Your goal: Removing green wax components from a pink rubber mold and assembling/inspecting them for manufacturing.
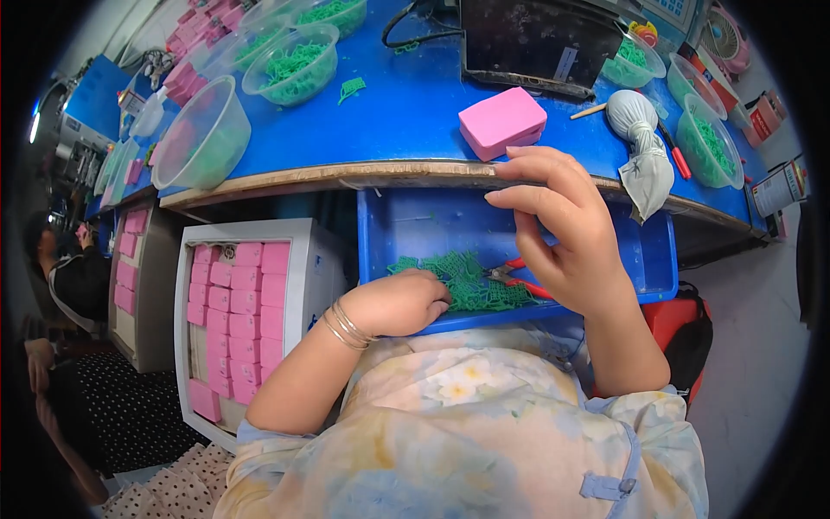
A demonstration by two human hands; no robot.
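My left hand point(393, 303), with bracelets at the wrist, is curled over the near left part of a blue drawer-like tray point(653, 268). Its fingers are bent inward, and what they may hold is hidden. Green mesh-like plastic pieces point(467, 281) lie in the tray beside it. My right hand point(562, 221) is raised over the tray with its fingers apart and nothing visible between them. Just beyond its fingertips, a pink rectangular block point(501, 121) rests near the table edge. Red-handled pliers point(523, 281) lie on the green pieces below that hand.
Clear plastic bowls point(294, 69) of green pieces stand on the blue table point(398, 121). A black machine point(536, 43) is at the back. A tied white cloth bundle point(640, 138) and red pen point(677, 160) lie right. A white crate point(311, 259) holds several pink blocks. Other people sit at left.
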